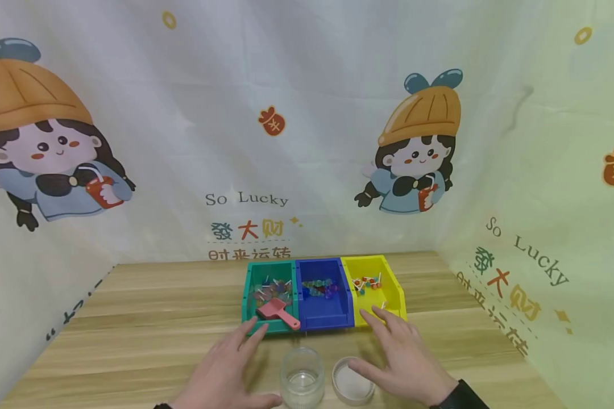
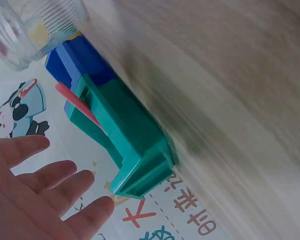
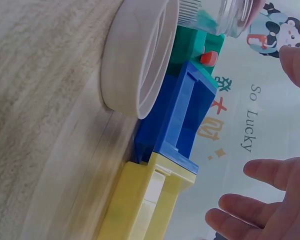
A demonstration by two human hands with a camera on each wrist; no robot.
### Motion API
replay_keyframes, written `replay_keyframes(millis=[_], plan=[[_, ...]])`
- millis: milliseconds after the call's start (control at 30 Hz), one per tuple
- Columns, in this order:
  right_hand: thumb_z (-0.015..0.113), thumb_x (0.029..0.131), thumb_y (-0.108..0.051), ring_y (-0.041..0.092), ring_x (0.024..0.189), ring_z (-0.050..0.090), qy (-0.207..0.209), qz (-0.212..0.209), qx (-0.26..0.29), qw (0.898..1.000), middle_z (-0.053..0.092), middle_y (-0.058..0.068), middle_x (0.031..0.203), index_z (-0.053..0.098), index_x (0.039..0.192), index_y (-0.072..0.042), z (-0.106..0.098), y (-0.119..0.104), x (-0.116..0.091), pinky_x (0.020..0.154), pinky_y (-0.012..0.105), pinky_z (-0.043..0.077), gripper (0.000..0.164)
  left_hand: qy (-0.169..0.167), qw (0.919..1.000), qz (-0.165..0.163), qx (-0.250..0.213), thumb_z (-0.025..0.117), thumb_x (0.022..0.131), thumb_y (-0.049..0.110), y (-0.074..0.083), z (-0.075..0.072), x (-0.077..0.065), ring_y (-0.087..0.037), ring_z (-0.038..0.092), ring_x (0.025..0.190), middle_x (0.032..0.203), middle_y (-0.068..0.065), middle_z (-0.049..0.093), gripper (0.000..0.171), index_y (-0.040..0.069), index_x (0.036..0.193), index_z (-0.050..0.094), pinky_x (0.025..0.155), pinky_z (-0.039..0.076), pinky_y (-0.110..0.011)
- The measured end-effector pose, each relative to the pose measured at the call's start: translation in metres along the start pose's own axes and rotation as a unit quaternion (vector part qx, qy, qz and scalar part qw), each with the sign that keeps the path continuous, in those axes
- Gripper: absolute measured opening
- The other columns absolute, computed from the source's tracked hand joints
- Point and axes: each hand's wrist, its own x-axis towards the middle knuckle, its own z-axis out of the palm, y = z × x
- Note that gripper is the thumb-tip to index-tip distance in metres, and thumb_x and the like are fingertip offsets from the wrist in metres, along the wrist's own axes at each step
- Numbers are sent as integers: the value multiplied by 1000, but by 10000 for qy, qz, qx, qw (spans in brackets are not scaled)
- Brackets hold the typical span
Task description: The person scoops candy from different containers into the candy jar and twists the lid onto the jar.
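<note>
My left hand [image 1: 230, 366] is spread with nothing in it, left of a clear glass jar [image 1: 302, 378] that stands uncapped. Right of the jar, a white round lid [image 1: 353, 382] lies on the table, its inside facing up. Over the lid's right side reaches my right hand [image 1: 401, 358], fingers apart and holding nothing. Behind the jar stand three joined bins: a green bin [image 1: 244, 309] and a blue bin [image 1: 330, 319] with shiny coloured pieces, and a yellow bin [image 1: 400, 295] with small stick-ended candies. A pink scoop [image 1: 276, 309] rests in the green bin, handle over its front edge.
The wooden table [image 1: 148, 318] meets a printed cloth backdrop [image 1: 317, 170] behind the bins. More of the cloth hangs along the left and right sides.
</note>
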Motion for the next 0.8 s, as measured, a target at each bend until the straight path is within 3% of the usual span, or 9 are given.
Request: replay_keyframes(millis=[200,333,433,533,700,800], plan=[[70,97,-72,37,137,62,-97,149,188,9997,60,18,156,54,160,-12,-4,-3,8,115,64,52,88,101,9988,-150,-453,92,70,77,-9,-6,2,-47,58,143,166,-21,50,126,8,166,47,109,56,-66],[72,97,-69,31,125,67,-296,402,524,9974,64,14,149,57,156,-13,-8,-7,19,109,59,58,83,139,9923,-680,-1024,86,84,69,-16,-13,4,-45,61,141,162,-17,53,109,13,168,44,108,57,-64],[71,97,-70,31,122,68,-418,530,724,9951,65,13,148,59,154,-13,-11,-13,28,106,59,60,81,333,9829,-1093,-1441,73,100,63,-22,-18,7,-41,62,140,160,-16,55,88,14,167,44,107,59,-60],[69,98,-72,31,123,69,-520,661,844,9929,67,11,147,62,150,-15,-13,-19,39,104,58,61,77,583,9760,-1266,-1675,59,111,55,-28,-21,12,-37,64,137,158,-18,56,72,10,165,46,102,62,-53],[68,99,-71,25,121,69,-701,808,984,9894,72,5,138,67,144,-18,-12,-30,57,105,53,61,70,801,9714,-1371,-1766,51,117,42,-36,-18,20,-34,70,127,151,-22,60,58,5,162,49,97,64,-49],[70,99,-68,24,115,70,-732,561,1037,9903,75,6,131,70,138,-15,-8,-35,69,104,50,62,65,859,9686,-1463,-1816,54,117,36,-40,-13,26,-34,71,123,146,-23,63,55,3,161,51,100,63,-51]])
